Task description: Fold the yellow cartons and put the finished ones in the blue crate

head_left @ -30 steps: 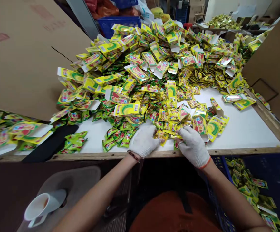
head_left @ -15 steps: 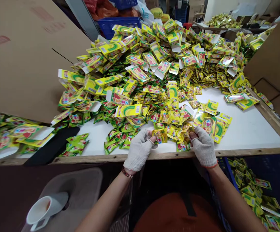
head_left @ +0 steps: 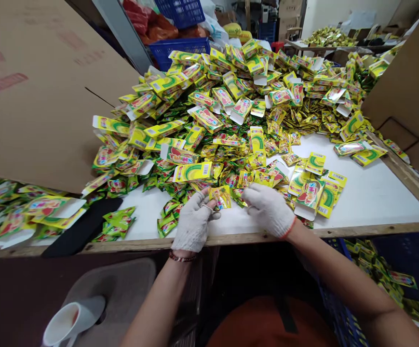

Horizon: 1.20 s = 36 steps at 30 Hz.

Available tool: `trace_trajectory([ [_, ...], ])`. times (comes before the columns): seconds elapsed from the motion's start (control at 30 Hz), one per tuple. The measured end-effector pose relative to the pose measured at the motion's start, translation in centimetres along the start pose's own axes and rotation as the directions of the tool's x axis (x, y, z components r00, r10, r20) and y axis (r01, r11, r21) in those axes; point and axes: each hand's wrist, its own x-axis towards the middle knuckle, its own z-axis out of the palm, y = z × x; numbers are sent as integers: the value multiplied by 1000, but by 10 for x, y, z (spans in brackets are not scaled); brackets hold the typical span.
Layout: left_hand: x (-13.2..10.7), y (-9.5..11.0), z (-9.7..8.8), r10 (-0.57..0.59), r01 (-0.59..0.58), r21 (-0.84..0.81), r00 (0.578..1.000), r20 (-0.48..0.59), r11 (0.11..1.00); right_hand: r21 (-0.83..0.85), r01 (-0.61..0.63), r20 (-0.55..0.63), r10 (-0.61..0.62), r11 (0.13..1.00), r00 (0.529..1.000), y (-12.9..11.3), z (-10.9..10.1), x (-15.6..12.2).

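My left hand [head_left: 194, 219], in a white fingerless-tipped glove, pinches a yellow candy sachet [head_left: 221, 196] between thumb and fingers just above the table's front edge. My right hand [head_left: 270, 210], gloved too, is close by on the right with its fingers curled down and pointing left. Its fingertips are mostly hidden, and what they hold, if anything, cannot be made out. Green sachets [head_left: 168, 214] lie left of my left hand. Right of my right hand, a small printed carton [head_left: 309, 193] with an open white flap rests on other yellow cartons [head_left: 329, 196].
A big heap of cartons and sachets [head_left: 205, 118] covers the white table [head_left: 383, 193]. Cardboard boxes [head_left: 50, 96] flank it. A wooden strip [head_left: 252, 238] edges the front. Below stand a white mug [head_left: 74, 318] on a stool and a blue crate [head_left: 343, 308] with packets.
My right hand has moved left, close to my left hand, from beside the small cartons. My left hand has shifted slightly left, still gripping the yellow sachet. The view has tilted a little.
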Motion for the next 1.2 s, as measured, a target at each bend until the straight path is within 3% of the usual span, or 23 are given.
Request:
trace_trajectory([
  [0.1,0,-12,-2,-12,12,-9,1000,-26,1000,-162,-10,174,39,987,984,-11,11,33],
  [0.17,-2,-20,-3,46,-42,113,999,-28,993,-219,-37,221,87,975,971,-12,18,45],
  [0.23,-6,-26,-2,179,-152,299,982,-65,942,-201,-44,241,93,979,966,-8,22,50],
  [0.33,-9,-27,2,453,-337,549,887,-88,765,-74,-69,187,81,995,979,6,18,49],
  [0.4,-5,-23,7,560,-428,613,828,-29,664,4,-96,110,95,995,989,15,14,47],
  [0.43,-2,-21,9,576,-456,614,818,3,645,34,-97,78,94,995,993,18,12,46],
  [0.5,7,-17,14,538,-462,571,842,41,679,79,-73,64,68,994,996,19,12,44],
  [0.63,17,-18,20,392,-369,487,918,59,792,13,-35,199,32,999,979,9,22,43],
  [0.8,9,-27,14,329,-302,466,944,24,832,-76,-22,295,44,997,955,4,27,41],
  [0.9,7,-29,10,301,-265,474,953,0,839,-75,1,267,19,997,963,4,26,37],
  [1.03,8,-27,11,285,-270,513,957,51,815,-59,44,210,-31,997,977,1,30,32],
  [1.2,3,-21,14,334,-298,499,942,18,813,262,9,56,-24,965,998,10,43,36],
])
